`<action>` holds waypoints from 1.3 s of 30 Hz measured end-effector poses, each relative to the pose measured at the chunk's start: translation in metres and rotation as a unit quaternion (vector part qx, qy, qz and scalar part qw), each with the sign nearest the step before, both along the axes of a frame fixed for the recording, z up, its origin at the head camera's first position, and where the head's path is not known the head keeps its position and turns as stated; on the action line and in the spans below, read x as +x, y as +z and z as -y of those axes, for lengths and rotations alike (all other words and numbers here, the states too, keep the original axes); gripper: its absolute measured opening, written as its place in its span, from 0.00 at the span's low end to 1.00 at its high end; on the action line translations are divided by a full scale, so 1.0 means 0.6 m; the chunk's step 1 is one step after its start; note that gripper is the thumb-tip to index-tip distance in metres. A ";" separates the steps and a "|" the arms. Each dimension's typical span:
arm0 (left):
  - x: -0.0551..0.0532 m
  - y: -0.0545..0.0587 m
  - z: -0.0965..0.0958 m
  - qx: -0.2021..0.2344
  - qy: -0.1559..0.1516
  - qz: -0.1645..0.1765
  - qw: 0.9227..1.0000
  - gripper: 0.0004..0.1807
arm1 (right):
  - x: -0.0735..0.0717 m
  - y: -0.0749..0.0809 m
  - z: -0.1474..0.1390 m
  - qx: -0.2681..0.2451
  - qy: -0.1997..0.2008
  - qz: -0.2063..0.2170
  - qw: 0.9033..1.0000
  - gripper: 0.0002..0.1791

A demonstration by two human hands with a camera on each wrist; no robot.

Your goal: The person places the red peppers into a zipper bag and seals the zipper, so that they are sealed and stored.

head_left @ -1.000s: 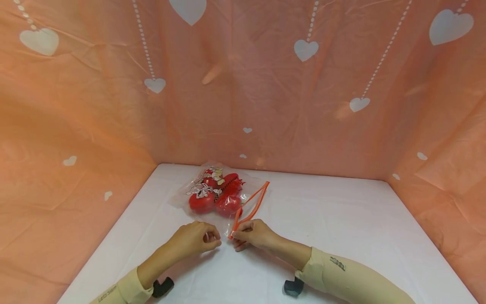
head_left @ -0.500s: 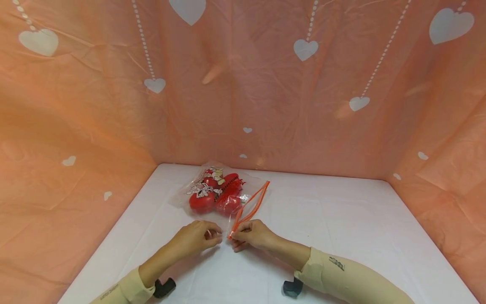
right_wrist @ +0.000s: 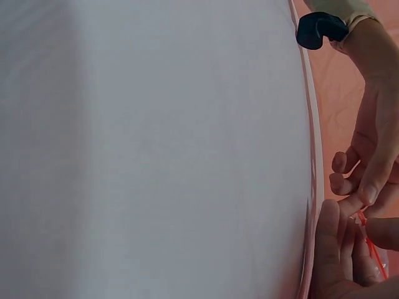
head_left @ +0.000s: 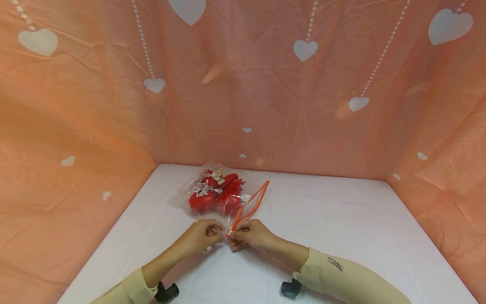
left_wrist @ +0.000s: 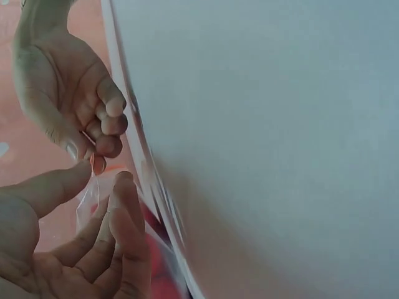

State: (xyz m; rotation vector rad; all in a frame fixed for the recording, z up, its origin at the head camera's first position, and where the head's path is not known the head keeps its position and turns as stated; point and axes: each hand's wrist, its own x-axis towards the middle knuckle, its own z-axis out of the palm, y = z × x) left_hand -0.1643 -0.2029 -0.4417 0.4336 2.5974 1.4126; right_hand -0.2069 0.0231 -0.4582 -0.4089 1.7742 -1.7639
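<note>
A clear zip bag (head_left: 262, 192) with cartoon prints and an orange zip edge lies near the back left of the table. Inside it are several glossy red, roundish pieces (head_left: 202, 202), partly covered by the print. My right hand (head_left: 253, 234) pinches the front corner of the orange zip (right_wrist: 363, 218) between thumb and fingers. My left hand (head_left: 203, 236) is just left of that corner, its fingers bent, with a gap between thumb and forefinger in the left wrist view. Its fingertips (left_wrist: 124, 177) are close by the bag's clear plastic (left_wrist: 87, 202) and the right thumb.
The table (head_left: 334, 228) has a white cover. Behind it and at both sides hangs an orange curtain (head_left: 281, 105) with white hearts. Dark wrist cameras (head_left: 291, 289) sit below both cuffs.
My left hand has moved a little right, up to the bag's corner. The right hand keeps its pinch and has shifted slightly left with the zip end.
</note>
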 end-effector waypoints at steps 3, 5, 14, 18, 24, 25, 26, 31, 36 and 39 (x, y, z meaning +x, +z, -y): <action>-0.001 -0.002 -0.002 0.017 0.001 0.009 1.000 0.12 | 0.000 -0.002 0.001 -0.008 -0.003 0.002 1.000 0.06; -0.003 -0.003 -0.004 0.025 0.003 0.012 1.000 0.12 | -0.001 -0.003 0.002 -0.011 -0.006 0.004 1.000 0.06; -0.011 -0.011 -0.008 0.052 -0.006 0.026 0.998 0.06 | -0.001 -0.004 0.001 -0.024 -0.008 0.010 1.000 0.06; -0.011 -0.011 -0.010 0.060 -0.014 0.034 0.998 0.06 | -0.002 -0.005 0.000 -0.025 -0.005 0.013 1.000 0.06; -0.011 -0.012 -0.011 0.056 -0.008 0.038 0.998 0.07 | -0.002 -0.004 -0.002 -0.027 0.003 0.004 1.000 0.08; -0.011 -0.012 -0.011 0.054 -0.005 0.039 0.998 0.07 | -0.002 -0.004 -0.002 -0.027 0.003 0.001 1.000 0.08; -0.012 -0.012 -0.011 0.053 -0.003 0.039 0.998 0.07 | -0.002 -0.004 -0.002 -0.027 0.003 0.002 1.000 0.09; -0.012 -0.011 -0.013 0.058 0.004 0.044 0.997 0.07 | -0.002 -0.002 -0.001 -0.024 0.003 -0.005 1.000 0.08; -0.009 -0.007 -0.015 0.063 -0.003 0.037 0.997 0.08 | -0.001 -0.003 0.000 -0.030 0.003 -0.004 1.000 0.08; -0.009 -0.005 -0.016 0.061 -0.006 0.035 0.997 0.07 | -0.002 -0.003 0.000 -0.031 0.002 -0.005 0.999 0.08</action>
